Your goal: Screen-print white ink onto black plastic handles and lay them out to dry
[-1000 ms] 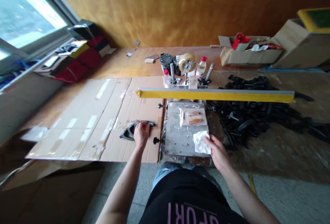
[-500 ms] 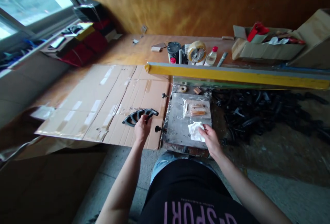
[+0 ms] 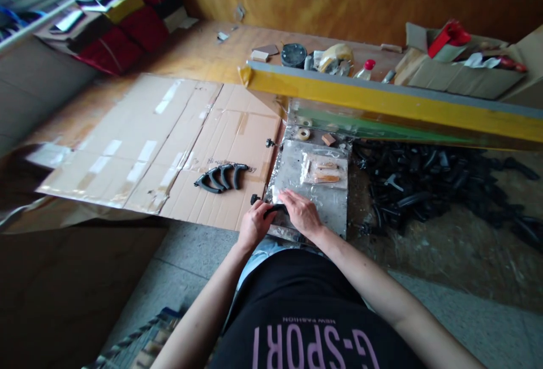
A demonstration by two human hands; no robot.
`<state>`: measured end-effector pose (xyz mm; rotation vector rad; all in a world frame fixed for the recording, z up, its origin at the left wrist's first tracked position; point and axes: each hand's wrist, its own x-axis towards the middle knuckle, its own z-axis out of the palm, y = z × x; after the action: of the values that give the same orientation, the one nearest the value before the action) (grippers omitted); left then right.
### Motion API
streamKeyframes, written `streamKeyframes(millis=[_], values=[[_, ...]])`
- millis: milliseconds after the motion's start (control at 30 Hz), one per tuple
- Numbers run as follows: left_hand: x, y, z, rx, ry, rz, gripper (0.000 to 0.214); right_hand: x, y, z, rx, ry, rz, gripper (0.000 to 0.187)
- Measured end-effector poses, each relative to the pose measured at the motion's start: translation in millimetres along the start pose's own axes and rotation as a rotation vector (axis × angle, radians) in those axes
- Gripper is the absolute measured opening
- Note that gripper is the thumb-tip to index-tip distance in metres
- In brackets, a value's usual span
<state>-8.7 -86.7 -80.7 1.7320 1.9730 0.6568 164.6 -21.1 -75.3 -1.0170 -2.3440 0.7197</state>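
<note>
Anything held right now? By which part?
Black curved part: the left hand grips its left end; the right hand is at the other end, exact hold hidden.

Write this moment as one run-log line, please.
left grip: holds black part | right grip: against same part | metal plate: below right grip | curved black pieces: on cardboard

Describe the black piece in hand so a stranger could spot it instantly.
Start at the grey metal plate, between the large cardboard sheet and the heap of black parts. At its near left corner, the left hand grips a slim black piece, the right hand against it. It alone is held; the curved pieces lie in a row on the cardboard.
</note>
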Motion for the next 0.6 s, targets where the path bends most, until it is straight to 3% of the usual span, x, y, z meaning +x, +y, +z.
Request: streamKeyframes(millis=[200, 400, 500, 600], values=[[-1, 4, -1.3, -0.022, -0.013, -0.002, 0.012, -21, 7, 12, -0.122, -0.082, -0.112, 0.05], [-1, 4, 0.3, -0.036, -0.015, -0.016, 0.014, -43, 1, -8, -0.049, -0.134, -0.11, 0.05], [-2, 3, -0.4, -0.045, -0.026, -0.03, 0.016, -47, -3, -27, 0.07, -0.185, -0.034, 0.048], [2, -1, -10.4, -0.055, -0.009, -0.063, 0.018, -45, -1, -46, 0.235, -0.197, 0.18, 0.04]])
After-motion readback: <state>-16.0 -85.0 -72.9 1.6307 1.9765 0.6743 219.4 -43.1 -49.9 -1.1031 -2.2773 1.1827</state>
